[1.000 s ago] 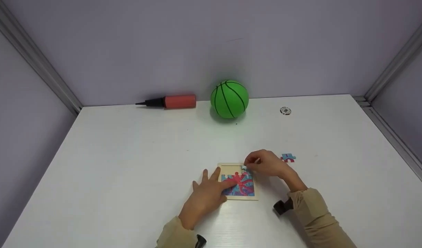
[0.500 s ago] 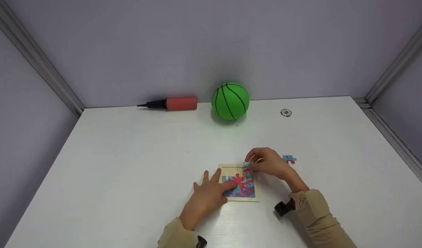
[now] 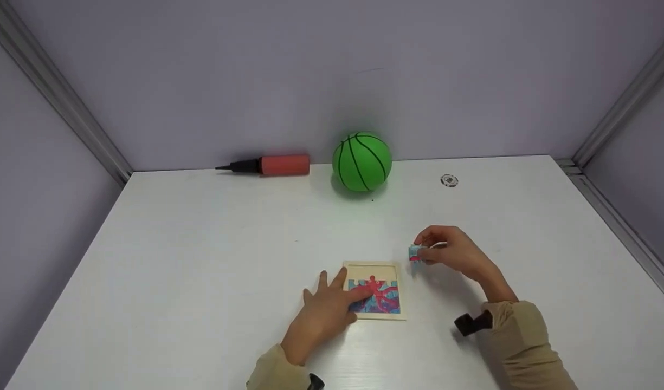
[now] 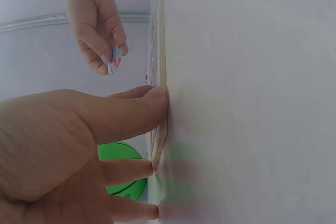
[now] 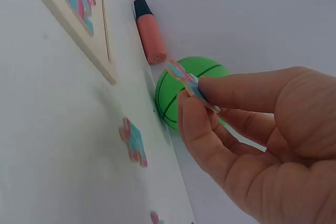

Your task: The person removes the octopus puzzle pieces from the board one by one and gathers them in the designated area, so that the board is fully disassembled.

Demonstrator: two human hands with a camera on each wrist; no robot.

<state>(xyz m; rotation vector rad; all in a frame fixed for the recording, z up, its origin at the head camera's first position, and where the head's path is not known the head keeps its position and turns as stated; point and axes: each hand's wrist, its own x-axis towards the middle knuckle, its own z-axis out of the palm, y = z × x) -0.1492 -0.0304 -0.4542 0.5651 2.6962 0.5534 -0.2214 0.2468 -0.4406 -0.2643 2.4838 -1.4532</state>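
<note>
A wooden tray puzzle [image 3: 401, 303] with a pink octopus picture lies on the table, its bare wood showing along the top. My left hand [image 3: 325, 314] rests on its left side, fingers spread, with the index finger lying across the picture and the thumb at the frame's edge [image 4: 161, 51]. To the right of the tray, my right hand [image 3: 457, 254] holds a blue and pink puzzle piece [image 3: 414, 253] above the table, pinched between thumb and fingers. In the right wrist view a loose puzzle piece [image 5: 135, 142] lies on the table below that hand.
A green ball [image 3: 362, 162] and a red hand pump [image 3: 284, 165] with a black nozzle stand and lie along the back wall. A round black-and-white marker [image 3: 449, 180] is at the back right. Another piece [image 5: 156, 217] peeks in at the right wrist view's lower edge.
My right hand has lifted the puzzle piece out of the tray's upper right corner and carried it to the right. The left hand has stayed on the tray.
</note>
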